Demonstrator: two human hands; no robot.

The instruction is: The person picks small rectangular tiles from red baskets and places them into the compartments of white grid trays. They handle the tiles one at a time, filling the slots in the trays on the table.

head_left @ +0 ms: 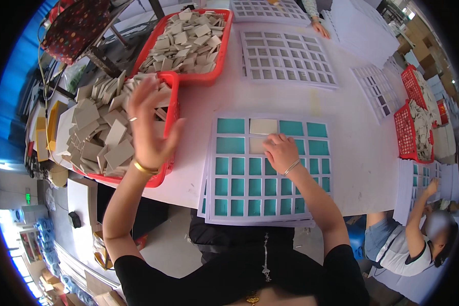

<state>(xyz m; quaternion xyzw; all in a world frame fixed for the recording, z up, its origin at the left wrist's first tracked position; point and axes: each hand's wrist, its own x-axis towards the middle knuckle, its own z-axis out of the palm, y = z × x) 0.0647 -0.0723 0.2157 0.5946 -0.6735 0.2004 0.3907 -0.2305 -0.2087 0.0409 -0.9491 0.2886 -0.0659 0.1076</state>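
Grid tray [265, 220] | left hand [150, 136]: grip wide | right hand [282, 153] at tile [256, 146]: can't tell grip | green sign [28, 197]: illegible

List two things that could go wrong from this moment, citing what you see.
The cream rectangular tile under the right hand could catch on a white divider if pressed in askew. Tiles loosely heaped in the closer red plastic basket, by the raised left hand, might slide and chip.

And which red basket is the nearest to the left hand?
The near red basket on the left, heaped with beige tiles: the left hand overlaps it in view. Another red basket stands just beyond; two more are far right.
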